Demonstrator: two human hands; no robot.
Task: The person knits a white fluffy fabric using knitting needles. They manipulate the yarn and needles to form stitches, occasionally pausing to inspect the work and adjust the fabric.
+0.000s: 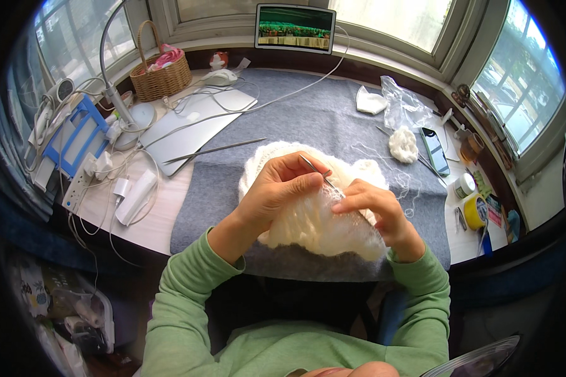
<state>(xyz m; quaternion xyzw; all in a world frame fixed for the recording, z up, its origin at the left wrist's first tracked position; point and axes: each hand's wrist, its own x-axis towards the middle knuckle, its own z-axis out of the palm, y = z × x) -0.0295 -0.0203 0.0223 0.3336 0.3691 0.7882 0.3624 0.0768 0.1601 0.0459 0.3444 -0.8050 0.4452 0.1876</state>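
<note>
My left hand (283, 186) pinches a thin metal knitting needle (311, 164) between thumb and index finger. Fluffy white knitting (320, 226) hangs below it, and more of the piece lies on the grey felt cloth behind. My right hand (375, 205) holds the knitting's upper edge near the stitches, its fingers bent. A second needle tip seems to cross the first between the hands; most of it is hidden. Loose white yarn (408, 188) trails on the cloth at the right, near a small ball of white yarn (403, 145). Two long metal needles (214, 151) lie to the left.
A silver laptop (198, 122), a wicker basket (160, 77) and cables with a power strip (78, 188) stand left. A tablet (295, 28) leans at the window. A phone (435, 151), a plastic bag (405, 103), yellow tape (475, 211) and a white jar (464, 185) lie right.
</note>
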